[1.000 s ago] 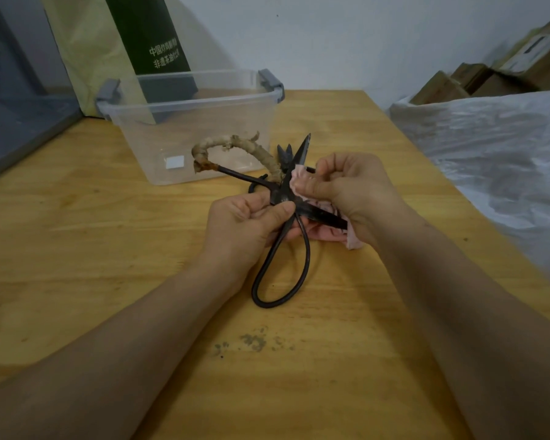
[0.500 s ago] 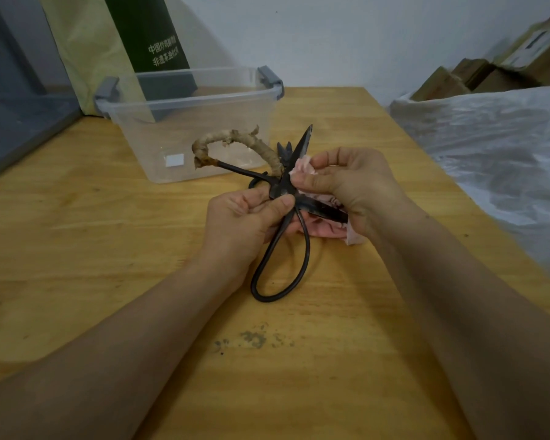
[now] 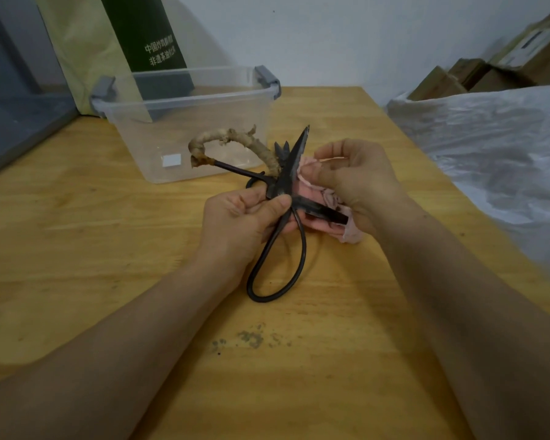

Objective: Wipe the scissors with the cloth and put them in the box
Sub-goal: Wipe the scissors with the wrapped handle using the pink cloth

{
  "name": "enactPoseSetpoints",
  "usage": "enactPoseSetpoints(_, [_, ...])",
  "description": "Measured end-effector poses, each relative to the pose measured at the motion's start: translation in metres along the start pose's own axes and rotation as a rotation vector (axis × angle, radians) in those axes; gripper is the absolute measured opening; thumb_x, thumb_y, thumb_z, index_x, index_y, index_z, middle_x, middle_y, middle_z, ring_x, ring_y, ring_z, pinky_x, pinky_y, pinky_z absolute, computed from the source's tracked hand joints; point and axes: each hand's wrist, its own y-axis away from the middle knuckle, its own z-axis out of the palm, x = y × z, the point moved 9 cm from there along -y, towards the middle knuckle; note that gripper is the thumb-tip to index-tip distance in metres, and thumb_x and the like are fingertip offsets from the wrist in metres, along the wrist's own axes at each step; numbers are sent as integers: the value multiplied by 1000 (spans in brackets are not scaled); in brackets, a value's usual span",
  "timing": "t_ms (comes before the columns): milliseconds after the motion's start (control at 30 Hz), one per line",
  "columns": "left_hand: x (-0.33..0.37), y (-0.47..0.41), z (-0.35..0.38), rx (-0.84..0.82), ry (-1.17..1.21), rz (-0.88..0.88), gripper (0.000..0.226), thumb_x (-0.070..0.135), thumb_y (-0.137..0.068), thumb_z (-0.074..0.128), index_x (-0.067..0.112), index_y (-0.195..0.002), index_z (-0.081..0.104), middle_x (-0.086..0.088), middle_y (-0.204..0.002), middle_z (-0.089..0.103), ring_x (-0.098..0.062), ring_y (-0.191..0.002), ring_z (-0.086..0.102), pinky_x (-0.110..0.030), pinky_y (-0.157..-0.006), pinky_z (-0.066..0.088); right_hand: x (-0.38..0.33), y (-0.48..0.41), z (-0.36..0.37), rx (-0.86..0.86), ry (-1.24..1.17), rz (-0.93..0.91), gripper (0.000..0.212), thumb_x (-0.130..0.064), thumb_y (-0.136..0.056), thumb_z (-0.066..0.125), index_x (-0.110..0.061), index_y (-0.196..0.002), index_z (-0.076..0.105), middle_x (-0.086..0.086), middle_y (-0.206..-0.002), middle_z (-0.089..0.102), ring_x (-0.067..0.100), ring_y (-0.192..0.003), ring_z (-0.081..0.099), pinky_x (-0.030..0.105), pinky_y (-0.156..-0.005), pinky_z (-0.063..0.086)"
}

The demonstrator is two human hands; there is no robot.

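Waiting open at the bench's (image 3: 77, 249) back left, the box (image 3: 140, 144) holds no scissors yet. The left hand (image 3: 235, 217) has its grip pinched on the scissors (image 3: 286, 182) at the pivot, steadying them with blades spread so the cloth (image 3: 318, 198) reaches one blade. The right hand (image 3: 356, 179) curls its grip round the cloth, pressing it there. Against a second ago, both holds match and the scissors sit only slightly higher.

The cloth (image 3: 351, 233) is mostly buried inside the right hand (image 3: 359, 182); the scissors (image 3: 294, 160) hide their pivot beneath the thumb of the left hand (image 3: 238, 223) (cardboard cartons (image 3: 489, 74) run off the right edge).
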Motion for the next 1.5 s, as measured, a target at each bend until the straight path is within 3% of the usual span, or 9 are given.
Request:
enactPoseSetpoints(200, [3, 2, 5, -31, -14, 10, 14, -3, -86, 58, -3, -98, 66, -15, -88, 73, -18, -73, 71, -19, -60, 56, 9, 10, 15, -202, -116, 154, 33, 1, -70, 77, -8, -98, 62, 10, -84, 73, 22, -77, 72, 40, -68, 60])
enactPoseSetpoints(433, [5, 2, 7, -43, -31, 31, 11, -4, -86, 59, -1, -93, 67, -10, -80, 74, -16, -69, 70, -21, -61, 57, 11, 8, 12, -50, -356, 169, 34, 11, -68, 74, 1, -98, 63, 14, -74, 69, 20, -57, 67, 37, -55, 59])
enactPoseSetpoints(533, [3, 2, 7, -44, -2, 20, 12, -4, -85, 59, -3, -94, 66, -10, -79, 74, -15, -69, 70, -20, -60, 56, 11, 7, 9, -108, -395, 207, 36, -1, -63, 77, 3, -97, 65, 18, -79, 70, 29, -67, 68, 46, -64, 58])
enactPoseSetpoints(633, [1, 0, 1, -10, 20, 14, 17, -4, -85, 60, -10, -101, 64, -13, -80, 73, -16, -69, 70, -20, -59, 55, 11, 10, 13, -284, -415, 304, 37, -24, -61, 73, -2, -90, 67, 16, -81, 72, 27, -71, 69, 41, -65, 58])
enactPoseSetpoints(800, [2, 1, 4, -27, -17, 32, 13, -4, -86, 59, 1, -94, 67, -9, -79, 74, -16, -68, 70, -19, -58, 55, 16, 11, 19, -330, -330, 294, 31, 0, -55, 69, -3, -85, 66, 12, -73, 70, 22, -67, 67, 40, -66, 59])
enactPoseSetpoints(1133, [5, 3, 9, -62, -94, 67, 12, -6, -86, 59, 1, -91, 68, -4, -73, 73, -13, -62, 68, -19, -55, 54, 26, 7, 23, -199, -417, 335, 68, 2, -44, 75, 4, -111, 62, 16, -83, 71, 24, -67, 71, 37, -51, 57])
enactPoseSetpoints(1300, [5, 2, 11, -83, -67, 62, 13, -6, -86, 58, 0, -94, 67, -3, -73, 73, -12, -61, 68, -19, -55, 54, 24, -1, 14, -86, -461, 287, 79, 0, -46, 78, 4, -122, 55, 21, -107, 67, 30, -81, 70, 44, -60, 60])
enactPoseSetpoints(1400, [5, 3, 12, -92, -12, 54, 14, -7, -87, 57, -4, -96, 66, -5, -74, 73, -14, -62, 69, -19, -53, 53, 22, 10, 17, -232, -307, 324, 64, -4, -49, 78, 3, -111, 63, 24, -103, 68, 39, -94, 68, 57, -71, 56])
enactPoseSetpoints(1500, [6, 4, 12, -101, -11, 59, 13, -7, -87, 57, -4, -95, 65, -6, -73, 73, -13, -61, 69, -18, -52, 53, 18, 17, 21, -325, -226, 325, 66, -5, -43, 79, 1, -107, 65, 23, -93, 71, 39, -83, 69, 62, -70, 53])
